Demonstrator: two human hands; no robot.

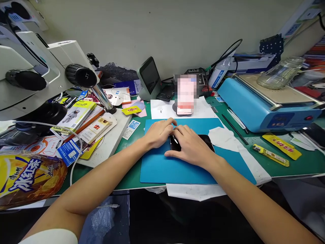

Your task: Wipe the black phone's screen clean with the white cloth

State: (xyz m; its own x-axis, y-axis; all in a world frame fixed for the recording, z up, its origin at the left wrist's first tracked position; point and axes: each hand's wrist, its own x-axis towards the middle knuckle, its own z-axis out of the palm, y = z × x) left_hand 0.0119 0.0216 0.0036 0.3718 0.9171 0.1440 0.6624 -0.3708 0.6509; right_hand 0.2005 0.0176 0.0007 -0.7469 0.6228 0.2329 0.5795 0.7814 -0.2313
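Two bare forearms are slanting across the foreground, a white sleeve showing at the lower left. Taking the dark glossy device as the dial's centre, the left forearm is lying toward 8 o'clock and the right between 4 and 5. That device is lying on a blue mat, both hands partly covering it. The left hand is bending its fingers, held close together, at the device's upper-left corner; whether it is pinching anything, I cannot tell. The right hand is stretching over the device, its thumb standing wide of the fingers; I cannot tell whether it is gripping or only resting.

At 12 o'clock a phone is standing upright, its screen blurred. A small screen in a pale green housing is leaning back at 11. A microscope is looming at 10, with boxes and cards piling up between 9 and 10. A drink bottle is lying near 8. At 2, a blue machine is supporting a glass jar. Crumpled white paper, then a yellow cutter, are lying toward 3.
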